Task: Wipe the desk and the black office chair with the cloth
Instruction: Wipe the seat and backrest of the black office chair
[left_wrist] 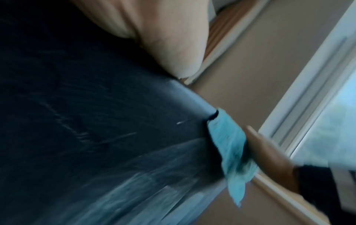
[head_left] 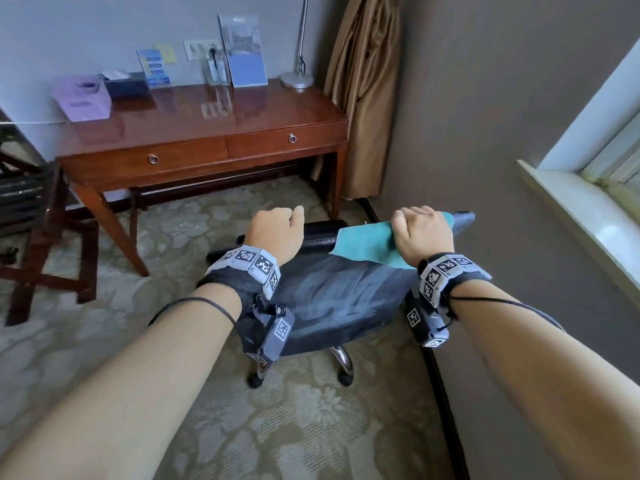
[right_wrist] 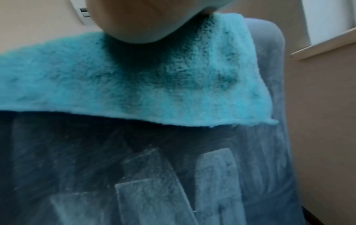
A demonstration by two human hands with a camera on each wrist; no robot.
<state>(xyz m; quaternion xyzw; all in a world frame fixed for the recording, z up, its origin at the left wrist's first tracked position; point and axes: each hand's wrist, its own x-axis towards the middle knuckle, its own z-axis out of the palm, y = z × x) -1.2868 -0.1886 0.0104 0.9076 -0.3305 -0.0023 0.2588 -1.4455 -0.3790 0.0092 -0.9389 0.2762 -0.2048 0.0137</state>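
The black office chair stands with its dusty back toward me, between the desk and the right wall. My left hand grips the top edge of the chair back, fingers curled over it. My right hand curls over the same edge further right, holding the teal cloth draped over it. The left wrist view is blurred and shows the chair back with the cloth on its edge. The right wrist view shows the cloth hanging over the streaked chair back. The glossy wooden desk stands beyond.
On the desk stand a purple box, a dark tissue box, leaflets, water bottles and a lamp base. A brown curtain hangs right of it. A luggage rack is left, a window sill right.
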